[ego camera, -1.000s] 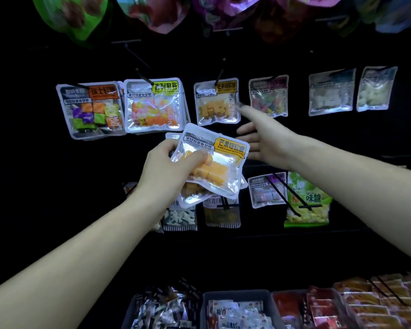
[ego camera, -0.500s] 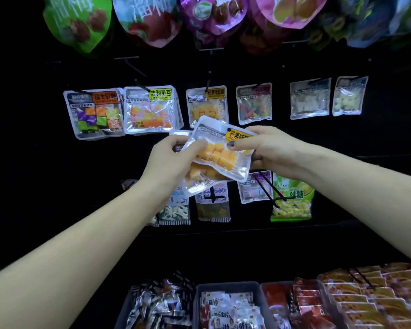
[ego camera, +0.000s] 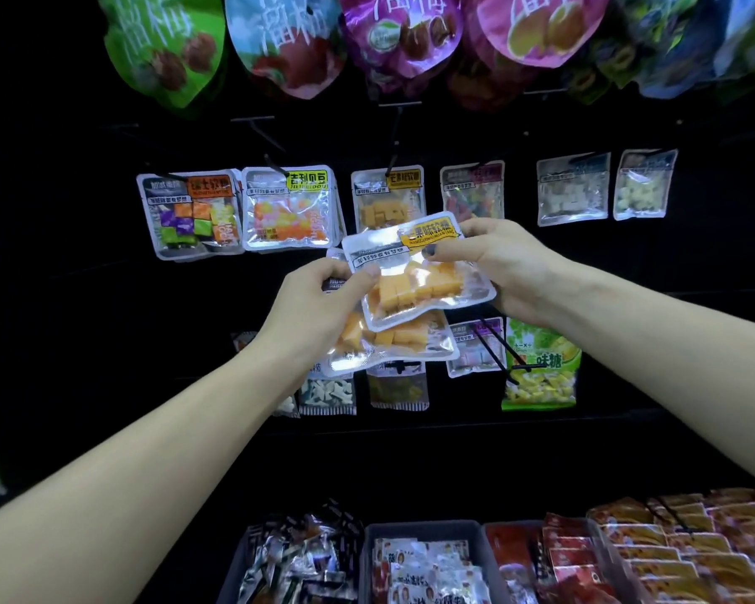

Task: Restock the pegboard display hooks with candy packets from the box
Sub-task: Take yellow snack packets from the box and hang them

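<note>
A clear packet of orange mango candy cubes (ego camera: 415,276) with a yellow label is held in front of the black pegboard. My right hand (ego camera: 493,263) pinches its upper right corner, thumb on the front. My left hand (ego camera: 319,303) grips its left edge, along with a second orange candy packet (ego camera: 393,342) fanned out underneath. A matching mango packet (ego camera: 386,198) hangs on a hook just above and behind them.
Other candy packets (ego camera: 192,211) hang in a row on the pegboard, with large fruit-print bags (ego camera: 288,41) above and a green packet (ego camera: 541,368) lower right. Bare black hooks (ego camera: 497,346) stick out below my right hand. Bins of snacks (ego camera: 419,564) sit at the bottom.
My right hand came back from pointing at the hanging packets and took hold of the top packet's upper right corner. The top packet has slid up and right off the lower one.
</note>
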### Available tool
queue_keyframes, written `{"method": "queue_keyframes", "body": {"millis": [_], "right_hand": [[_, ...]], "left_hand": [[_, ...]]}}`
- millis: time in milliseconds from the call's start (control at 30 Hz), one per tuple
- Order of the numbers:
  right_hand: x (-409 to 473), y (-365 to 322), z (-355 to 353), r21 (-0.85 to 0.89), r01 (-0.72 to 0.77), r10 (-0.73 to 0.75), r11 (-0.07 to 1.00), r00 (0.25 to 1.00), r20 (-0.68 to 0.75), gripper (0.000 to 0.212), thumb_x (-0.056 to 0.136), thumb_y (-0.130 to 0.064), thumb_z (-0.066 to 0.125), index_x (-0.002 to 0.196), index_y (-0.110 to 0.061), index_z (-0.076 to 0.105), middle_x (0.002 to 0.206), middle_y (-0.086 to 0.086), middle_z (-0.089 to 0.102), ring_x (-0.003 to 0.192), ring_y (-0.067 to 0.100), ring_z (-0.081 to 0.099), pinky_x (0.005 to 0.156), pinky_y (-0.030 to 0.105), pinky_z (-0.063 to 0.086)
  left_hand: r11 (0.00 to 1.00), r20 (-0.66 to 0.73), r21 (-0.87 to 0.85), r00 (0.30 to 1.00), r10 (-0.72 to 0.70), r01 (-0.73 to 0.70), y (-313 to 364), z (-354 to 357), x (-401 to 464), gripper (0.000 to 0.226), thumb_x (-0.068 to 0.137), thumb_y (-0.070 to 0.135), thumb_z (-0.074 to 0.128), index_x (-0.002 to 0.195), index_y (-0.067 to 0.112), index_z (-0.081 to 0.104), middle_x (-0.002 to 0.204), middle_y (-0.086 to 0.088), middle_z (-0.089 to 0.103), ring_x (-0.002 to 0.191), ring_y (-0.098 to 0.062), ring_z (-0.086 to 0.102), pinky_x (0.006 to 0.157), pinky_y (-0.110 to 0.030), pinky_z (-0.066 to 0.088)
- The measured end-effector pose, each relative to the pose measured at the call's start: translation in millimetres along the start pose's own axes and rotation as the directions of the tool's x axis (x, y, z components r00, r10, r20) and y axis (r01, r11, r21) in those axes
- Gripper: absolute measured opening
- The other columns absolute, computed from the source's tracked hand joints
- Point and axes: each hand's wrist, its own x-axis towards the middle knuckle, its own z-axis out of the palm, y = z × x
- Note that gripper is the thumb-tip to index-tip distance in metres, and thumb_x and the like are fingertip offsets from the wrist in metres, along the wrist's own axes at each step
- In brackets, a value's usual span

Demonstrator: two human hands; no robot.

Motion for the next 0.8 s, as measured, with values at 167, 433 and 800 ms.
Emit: {"method": "queue_keyframes", "body": {"millis": [167, 433, 800], "right_hand": [[-1.4, 0.3, 3.4, -0.074, -0.075, 0.089, 0.994, 0.974, 0.207, 0.059, 0.08, 0.005, 0.078, 0.132, -0.015, 0.058, 0.118, 0.008, 0.076, 0.115, 0.028, 0.071, 0.108, 0.048, 0.049], [20.7, -14.9, 5.7, 0.059, 0.069, -0.069, 0.996, 0.998, 0.0, 0.058, 0.082, 0.014, 0.069, 0.125, -0.023, 0.056, 0.119, 0.003, 0.075, 0.108, 0.023, 0.075, 0.096, 0.051, 0.058], [62.4, -26.9, 23.3, 0.032, 0.112, -0.107, 0.993, 0.986, -0.131, 0.052, 0.076, 0.005, 0.073, 0.117, -0.025, 0.06, 0.112, 0.0, 0.075, 0.114, 0.024, 0.069, 0.106, 0.06, 0.048]], "left_hand": [[0.998, -0.024, 0.049, 0.998, 0.05, -0.049, 1.4, -5.0, -0.7, 0.041, 0.098, 0.05, 0.067, 0.094, 0.009, 0.066, 0.07, -0.004, 0.048, 0.053, -0.018, 0.038, 0.046, -0.02, 0.037], [0.999, -0.009, -0.003, 0.999, -0.043, 0.043, 0.4, -5.5, 1.9, 0.045, 0.096, 0.06, 0.063, 0.099, 0.016, 0.07, 0.051, 0.007, 0.042, 0.043, -0.015, 0.033, 0.041, -0.016, 0.032], [0.997, -0.056, -0.024, 0.996, -0.069, 0.068, -15.3, -13.9, 8.5, 0.03, 0.095, 0.047, 0.072, 0.093, 0.017, 0.072, 0.093, 0.005, 0.069, 0.045, -0.007, 0.044, 0.049, -0.021, 0.042]]}}
